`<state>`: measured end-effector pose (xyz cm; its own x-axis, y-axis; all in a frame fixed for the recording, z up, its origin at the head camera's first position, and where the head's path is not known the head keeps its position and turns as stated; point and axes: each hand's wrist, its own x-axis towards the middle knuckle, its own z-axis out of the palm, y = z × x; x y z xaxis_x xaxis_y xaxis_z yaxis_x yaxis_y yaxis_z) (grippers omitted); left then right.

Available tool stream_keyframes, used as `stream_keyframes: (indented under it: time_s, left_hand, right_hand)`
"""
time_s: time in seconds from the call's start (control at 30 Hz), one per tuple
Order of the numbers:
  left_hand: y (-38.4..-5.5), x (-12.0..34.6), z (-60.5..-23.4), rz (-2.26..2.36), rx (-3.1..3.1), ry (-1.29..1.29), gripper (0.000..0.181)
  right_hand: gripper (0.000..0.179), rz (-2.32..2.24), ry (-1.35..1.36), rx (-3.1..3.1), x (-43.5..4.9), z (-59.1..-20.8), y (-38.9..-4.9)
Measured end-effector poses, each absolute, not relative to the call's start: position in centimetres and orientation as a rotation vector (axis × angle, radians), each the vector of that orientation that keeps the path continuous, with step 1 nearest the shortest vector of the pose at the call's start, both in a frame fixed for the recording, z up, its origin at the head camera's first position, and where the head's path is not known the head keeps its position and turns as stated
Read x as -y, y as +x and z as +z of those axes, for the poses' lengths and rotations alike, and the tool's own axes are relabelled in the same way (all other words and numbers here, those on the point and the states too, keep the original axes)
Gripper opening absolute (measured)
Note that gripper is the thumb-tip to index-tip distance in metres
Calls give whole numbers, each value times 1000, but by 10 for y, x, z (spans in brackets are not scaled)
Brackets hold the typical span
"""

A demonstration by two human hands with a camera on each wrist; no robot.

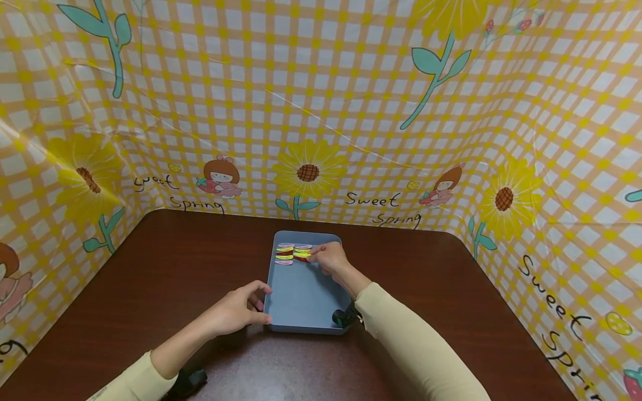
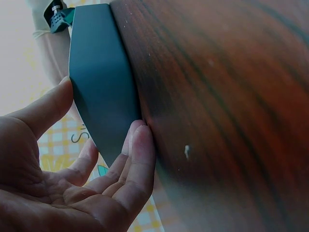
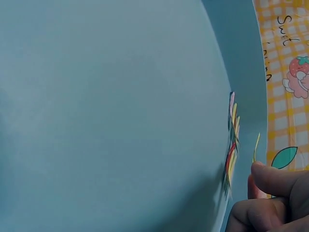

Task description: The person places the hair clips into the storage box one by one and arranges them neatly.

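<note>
A blue-grey rectangular tray [image 1: 301,298] lies on the table. At its far end, flat snap hair clips [image 1: 284,257] in pink, yellow and dark red are lined up in two columns side by side. My right hand [image 1: 332,258] is over the right column, and in the right wrist view its thumb and finger pinch a thin yellow hair clip [image 3: 256,147]. Along the tray's left side, my left hand [image 1: 241,305] rests with spread, lightly bent fingers. In the left wrist view its thumb [image 2: 60,94] touches the rim and its fingertips meet the outer wall.
Dark brown wood tabletop [image 1: 200,250] surrounds the tray. A checked cloth [image 1: 321,122] with sunflowers hangs behind and on both sides. Black wrist cameras are strapped on; the right one [image 1: 344,317] overlaps the tray's near right corner in the head view.
</note>
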<state>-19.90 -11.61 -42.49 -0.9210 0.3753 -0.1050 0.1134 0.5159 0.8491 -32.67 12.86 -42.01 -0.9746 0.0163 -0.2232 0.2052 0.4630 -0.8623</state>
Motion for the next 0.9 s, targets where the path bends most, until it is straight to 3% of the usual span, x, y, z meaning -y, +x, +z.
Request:
stream_keyframes:
  time_s: [0.9]
  left_hand:
    - [-200, 116, -425, 1360, -2482, 414, 54]
  right_hand:
    - [10, -1334, 223, -2609, -126, -430, -331]
